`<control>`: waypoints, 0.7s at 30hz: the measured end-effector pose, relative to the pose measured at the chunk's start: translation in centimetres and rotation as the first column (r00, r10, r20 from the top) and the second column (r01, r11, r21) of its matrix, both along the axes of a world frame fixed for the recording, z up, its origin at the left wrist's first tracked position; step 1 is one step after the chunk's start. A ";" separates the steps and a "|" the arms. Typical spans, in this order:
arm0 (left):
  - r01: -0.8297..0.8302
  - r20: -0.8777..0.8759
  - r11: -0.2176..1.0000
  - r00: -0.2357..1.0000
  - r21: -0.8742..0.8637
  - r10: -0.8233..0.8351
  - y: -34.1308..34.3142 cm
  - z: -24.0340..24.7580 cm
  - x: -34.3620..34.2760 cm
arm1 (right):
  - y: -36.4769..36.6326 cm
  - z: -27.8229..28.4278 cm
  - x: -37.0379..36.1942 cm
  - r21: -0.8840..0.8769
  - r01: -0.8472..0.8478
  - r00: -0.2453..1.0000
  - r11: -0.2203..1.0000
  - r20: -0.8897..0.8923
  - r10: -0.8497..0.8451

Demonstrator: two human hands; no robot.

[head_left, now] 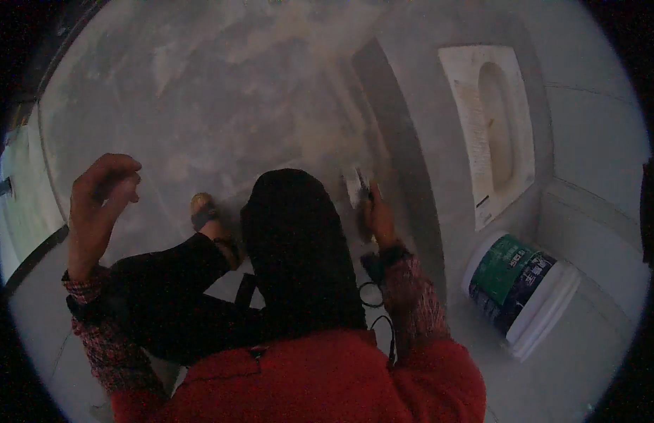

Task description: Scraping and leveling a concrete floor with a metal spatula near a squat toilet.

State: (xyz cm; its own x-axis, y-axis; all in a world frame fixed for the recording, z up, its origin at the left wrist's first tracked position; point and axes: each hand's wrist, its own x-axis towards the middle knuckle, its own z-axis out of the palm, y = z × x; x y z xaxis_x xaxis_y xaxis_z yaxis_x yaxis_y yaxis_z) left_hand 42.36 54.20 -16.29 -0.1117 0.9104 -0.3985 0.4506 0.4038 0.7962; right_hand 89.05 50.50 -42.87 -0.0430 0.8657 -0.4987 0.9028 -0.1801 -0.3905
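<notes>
Just beside the raised step (415, 151), the right hand (380, 220) is clamped on what looks like a trowel (357, 189), though it's dim in here; the left hand (101, 190) hangs empty, fingers loosely curled; I'd say a low angle and even pressure serve best.

Near centre, toward 2 o'clock, the flat tool (354, 189) is blurred; its grip is mostly covered by the right hand (378, 220). The second foot is hidden beneath the raised knee (291, 225). Between 7 and 8 o'clock, a dark object (246, 290) could not be identified. At 6 o'clock, the red top (291, 388) is cut off by the lower edge.
</notes>
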 end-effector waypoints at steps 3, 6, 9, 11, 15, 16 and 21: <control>-0.002 0.041 1.000 0.999 0.018 0.001 0.0 0.4 1.0 | 3.3 1.1 -0.7 0.075 -0.057 0.994 0.996 -0.090 0.064; -0.002 0.000 1.000 1.000 0.011 0.002 0.0 0.1 0.6 | 1.9 -0.7 2.1 0.194 -0.173 0.976 0.966 -0.101 0.195; -0.027 -0.029 1.000 0.999 -0.014 0.026 -0.9 0.3 0.4 | 3.1 1.6 -1.7 -0.005 -0.120 0.990 0.993 -0.069 0.119; -0.037 -0.030 0.999 0.999 -0.024 0.036 -0.8 0.6 0.3 | 6.2 2.8 -4.8 -0.132 -0.086 0.996 0.988 -0.001 0.087; -0.070 -0.048 0.996 0.997 -0.061 0.067 -0.7 0.1 -0.2 | -1.4 -1.9 -2.5 0.153 -0.309 0.950 0.939 0.006 0.312; -0.086 -0.063 0.994 0.995 -0.062 0.082 -0.9 0.1 -0.2 | -1.7 -2.0 -3.4 0.193 -0.283 0.951 0.939 -0.067 0.301; -0.071 -0.045 0.994 0.997 -0.078 0.068 -1.3 0.1 -0.3 | 0.1 -1.1 -6.6 -0.024 -0.250 0.961 0.968 -0.130 0.245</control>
State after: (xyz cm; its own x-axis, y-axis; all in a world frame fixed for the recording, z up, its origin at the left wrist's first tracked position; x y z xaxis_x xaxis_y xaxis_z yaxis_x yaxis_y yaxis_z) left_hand 42.02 52.90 -16.16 -0.1920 0.8656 -0.4624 0.4518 0.4963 0.7414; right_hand 82.44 50.61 -43.94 -0.3180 0.7994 -0.5097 0.8655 0.0253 -0.5003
